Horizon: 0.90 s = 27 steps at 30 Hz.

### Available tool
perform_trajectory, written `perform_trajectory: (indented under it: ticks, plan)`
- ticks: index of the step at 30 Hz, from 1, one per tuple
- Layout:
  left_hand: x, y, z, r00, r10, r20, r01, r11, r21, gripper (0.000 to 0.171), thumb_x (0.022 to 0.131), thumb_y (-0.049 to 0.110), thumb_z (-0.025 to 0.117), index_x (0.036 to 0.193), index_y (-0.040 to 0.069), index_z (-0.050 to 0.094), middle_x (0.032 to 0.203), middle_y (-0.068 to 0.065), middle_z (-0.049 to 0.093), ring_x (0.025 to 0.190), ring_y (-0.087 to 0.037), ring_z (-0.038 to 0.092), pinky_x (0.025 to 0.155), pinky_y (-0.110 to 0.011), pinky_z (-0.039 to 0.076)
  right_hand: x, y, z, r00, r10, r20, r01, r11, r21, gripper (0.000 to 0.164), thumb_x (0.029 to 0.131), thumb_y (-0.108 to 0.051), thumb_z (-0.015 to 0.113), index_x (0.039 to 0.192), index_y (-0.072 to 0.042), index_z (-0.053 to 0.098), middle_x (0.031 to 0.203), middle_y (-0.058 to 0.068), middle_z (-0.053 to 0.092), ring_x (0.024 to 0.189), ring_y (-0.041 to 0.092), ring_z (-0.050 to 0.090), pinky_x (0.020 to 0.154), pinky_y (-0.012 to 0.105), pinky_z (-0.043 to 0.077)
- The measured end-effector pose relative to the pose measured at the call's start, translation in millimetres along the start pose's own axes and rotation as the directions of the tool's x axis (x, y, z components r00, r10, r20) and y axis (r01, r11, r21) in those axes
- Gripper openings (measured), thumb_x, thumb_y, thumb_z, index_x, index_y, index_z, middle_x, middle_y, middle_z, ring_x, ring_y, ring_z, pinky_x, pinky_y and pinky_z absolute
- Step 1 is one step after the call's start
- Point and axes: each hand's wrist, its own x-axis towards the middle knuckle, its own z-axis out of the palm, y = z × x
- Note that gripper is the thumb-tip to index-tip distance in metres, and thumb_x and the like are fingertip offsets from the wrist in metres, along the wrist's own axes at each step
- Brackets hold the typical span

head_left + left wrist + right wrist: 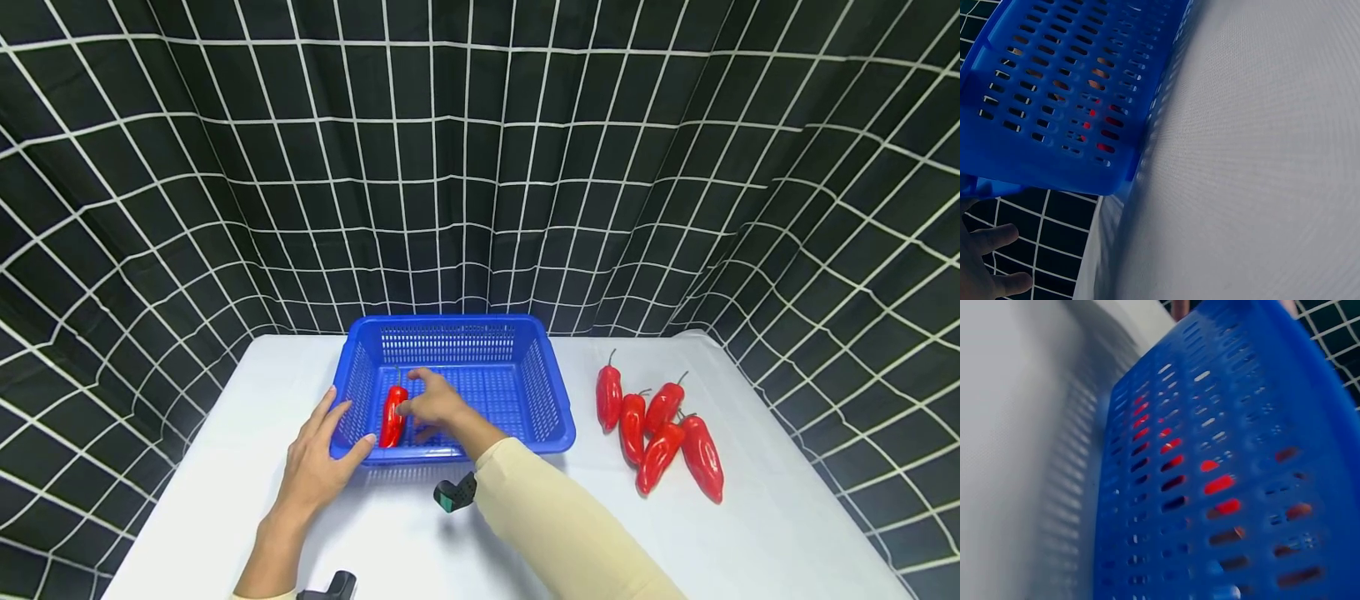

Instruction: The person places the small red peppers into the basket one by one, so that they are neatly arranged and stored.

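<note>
A blue plastic basket (450, 456) with slotted walls stands on the white table. Inside it, toward the left, lies one red pepper (392, 421) with its stem pointing to the back. My right hand (437, 404) reaches over the front rim into the basket, fingers spread, with a fingertip right at the pepper's right side. At the basket's front left corner, my left hand (318, 462) lies with fingers apart, fingertips at the rim. Through the slots in the right wrist view, patches of the red pepper (1219, 484) show; the right hand is mostly hidden by the basket wall.
Several red peppers (660, 450) with green stems lie grouped on the table to the right of the basket. A black curtain with white grid lines (480, 167) hangs behind and along both sides of the white table (600, 517).
</note>
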Motion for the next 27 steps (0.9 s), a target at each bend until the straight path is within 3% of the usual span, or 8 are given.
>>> perform_trajectory:
  ticks: [7, 15, 20, 27]
  plan:
    - [1.6, 1.4, -1.3, 1.000, -0.010, 0.003, 0.010, 1.000, 0.005, 0.066, 0.088, 0.045, 0.065, 0.139, 0.006, 0.050, 0.156, -0.011, 0.026, 0.134, -0.045, 0.030, 0.099, -0.069, 0.027, -14.3, -0.9, -18.4, 0.997, -0.073, 0.034, 0.070, 0.993, 0.093, 0.063, 0.083, -0.003, 0.072, 0.139, -0.015, 0.047, 0.097, 0.015, 0.061, 0.095, 0.041, 0.061, 0.066, 0.050, 0.057]
    - [0.3, 0.8, 0.7, 1.000, -0.008, -0.001, 0.008, 1.000, -0.002, 0.066, 0.087, 0.044, 0.066, 0.138, 0.005, 0.051, 0.156, -0.011, 0.027, 0.134, -0.045, 0.031, 0.099, -0.068, 0.027, -41.4, -3.2, -43.6, 0.988, -0.147, 0.037, 0.136, 0.970, 0.203, 0.065, 0.083, 0.000, 0.071, 0.140, -0.016, 0.046, 0.104, 0.018, 0.060, 0.089, 0.031, 0.064, 0.068, 0.054, 0.055]
    - [-0.3, 2.6, 0.7, 1.000, -0.014, -0.009, 0.014, 1.000, -0.005, 0.065, 0.087, 0.044, 0.066, 0.138, 0.005, 0.051, 0.156, -0.010, 0.027, 0.135, -0.045, 0.030, 0.099, -0.069, 0.026, -60.9, -7.7, -60.3, 0.973, -0.231, 0.030, 0.217, 0.946, 0.240, 0.066, 0.082, 0.000, 0.067, 0.142, -0.016, 0.044, 0.110, 0.022, 0.058, 0.093, 0.032, 0.064, 0.067, 0.055, 0.055]
    - [0.0, 3.7, 0.7, 1.000, -0.025, 0.000, 0.025, 1.000, -0.008, 0.066, 0.087, 0.043, 0.066, 0.139, 0.006, 0.050, 0.156, -0.009, 0.026, 0.136, -0.044, 0.028, 0.100, -0.070, 0.023, -85.1, -12.6, -76.4, 0.964, -0.266, -0.019, 0.261, 0.930, 0.258, 0.062, 0.084, -0.003, 0.069, 0.140, -0.020, 0.048, 0.116, 0.020, 0.057, 0.099, 0.032, 0.063, 0.064, 0.052, 0.056]
